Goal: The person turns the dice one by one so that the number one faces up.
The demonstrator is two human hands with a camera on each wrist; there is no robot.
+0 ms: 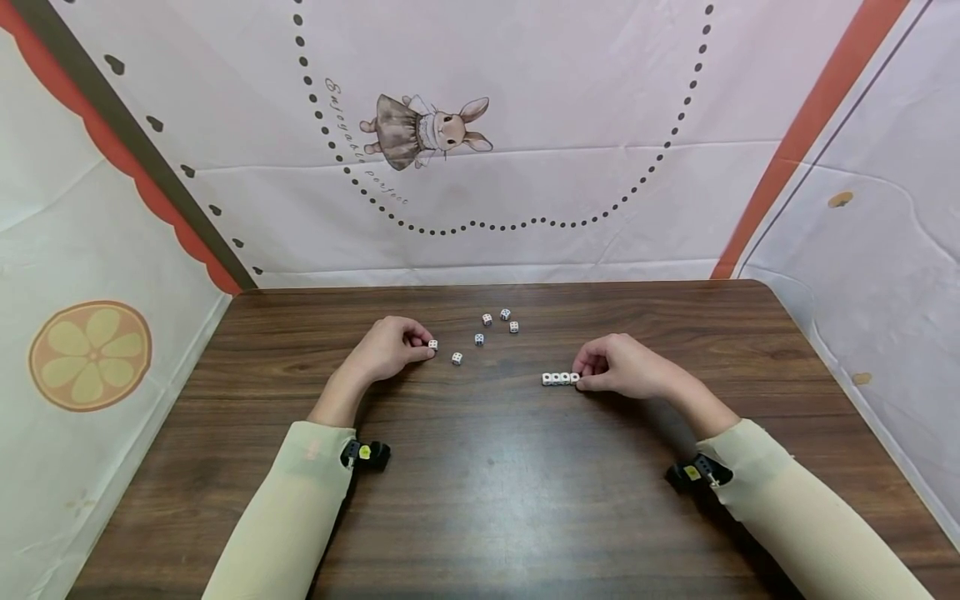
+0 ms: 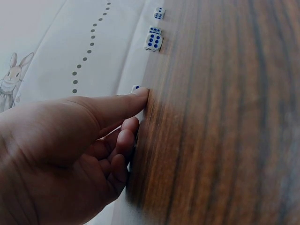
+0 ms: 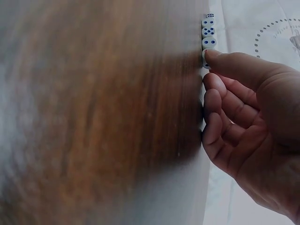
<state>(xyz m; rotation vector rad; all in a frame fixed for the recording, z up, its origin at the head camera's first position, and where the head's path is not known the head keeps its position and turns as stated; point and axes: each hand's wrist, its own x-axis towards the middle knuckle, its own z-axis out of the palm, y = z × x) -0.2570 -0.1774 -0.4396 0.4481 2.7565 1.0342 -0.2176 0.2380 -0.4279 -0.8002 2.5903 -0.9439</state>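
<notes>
In the head view my left hand (image 1: 384,350) pinches a white die (image 1: 432,344) between thumb and fingers at the table's left-centre. Its wrist view shows the thumb covering most of that die (image 2: 136,88). Over to the right, a short straight row of several white dice (image 1: 556,379) lies on the table, each with one large dot on top. My right hand (image 1: 622,365) holds the die (image 1: 575,378) at the row's right end, the thumb against its near side. Blue pips show on the row's side faces (image 3: 208,32) in the right wrist view.
Between the hands lie several loose dice, among them a near one (image 1: 457,358), a middle one (image 1: 479,339) and a far one (image 1: 506,314). The brown wooden table (image 1: 480,492) meets printed white cloth (image 1: 555,208) at its back and sides.
</notes>
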